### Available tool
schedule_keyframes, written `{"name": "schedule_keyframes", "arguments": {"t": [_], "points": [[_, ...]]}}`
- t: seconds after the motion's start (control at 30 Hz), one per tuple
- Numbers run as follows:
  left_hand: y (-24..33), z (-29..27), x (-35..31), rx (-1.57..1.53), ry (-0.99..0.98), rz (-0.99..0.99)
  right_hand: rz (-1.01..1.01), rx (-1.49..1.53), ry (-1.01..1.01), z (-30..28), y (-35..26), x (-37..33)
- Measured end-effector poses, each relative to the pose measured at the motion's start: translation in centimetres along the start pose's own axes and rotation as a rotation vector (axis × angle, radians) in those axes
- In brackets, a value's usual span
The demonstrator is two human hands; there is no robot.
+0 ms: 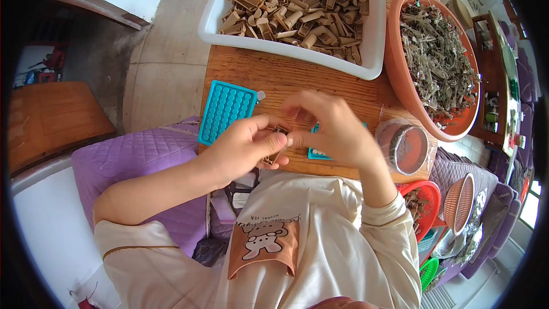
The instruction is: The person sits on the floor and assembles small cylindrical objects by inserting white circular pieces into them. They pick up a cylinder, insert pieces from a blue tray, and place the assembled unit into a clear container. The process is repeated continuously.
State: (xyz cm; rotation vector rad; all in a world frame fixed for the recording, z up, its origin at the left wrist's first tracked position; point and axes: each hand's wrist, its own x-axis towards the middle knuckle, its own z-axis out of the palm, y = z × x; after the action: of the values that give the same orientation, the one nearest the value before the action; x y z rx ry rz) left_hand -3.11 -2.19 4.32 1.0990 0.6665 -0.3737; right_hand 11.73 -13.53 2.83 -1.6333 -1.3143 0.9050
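Over the near edge of the wooden table, my left hand (pixel 247 144) is closed around a small brown trough-shaped piece (pixel 271 159), held between thumb and fingers. My right hand (pixel 338 129) is close beside it, thumb tip at the piece's right side. Motion smears its curled fingers, so their grip is unclear. A teal tray (pixel 227 113) with rows of round hollows lies left of my hands. Another teal tray (pixel 320 154), with small pale bits in it, is mostly covered by my right hand.
Beyond my hands, a white tub (pixel 291 51) holds many brown pieces. An orange basin (pixel 394 57) of dried, tangled material stands right of it. A round clear container (pixel 410 150) sits at the table's right. Below that are a red basket (pixel 433 197) and a purple padded seat (pixel 134 166) is left.
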Motion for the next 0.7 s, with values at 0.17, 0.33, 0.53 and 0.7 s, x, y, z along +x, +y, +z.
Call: {"name": "schedule_keyframes", "arguments": {"t": [0.17,0.33,0.53,0.7], "points": [[1.2,-0.6,-0.3,-0.199,0.069,-0.061,0.098,-0.247,0.336,-5.8,2.2,6.9],[1.3,-0.2,0.0,-0.171,0.029,-0.032,0.061,-0.897,0.471,-9.6,11.7,12.5],[0.9,-0.2,-0.4,-0.130,0.056,0.079,0.247,-0.818,0.499,-9.5,11.1,13.3],[1.4,0.0,-0.6,-0.092,0.013,0.069,0.117,-0.526,0.833,-8.5,4.1,8.5]]}}
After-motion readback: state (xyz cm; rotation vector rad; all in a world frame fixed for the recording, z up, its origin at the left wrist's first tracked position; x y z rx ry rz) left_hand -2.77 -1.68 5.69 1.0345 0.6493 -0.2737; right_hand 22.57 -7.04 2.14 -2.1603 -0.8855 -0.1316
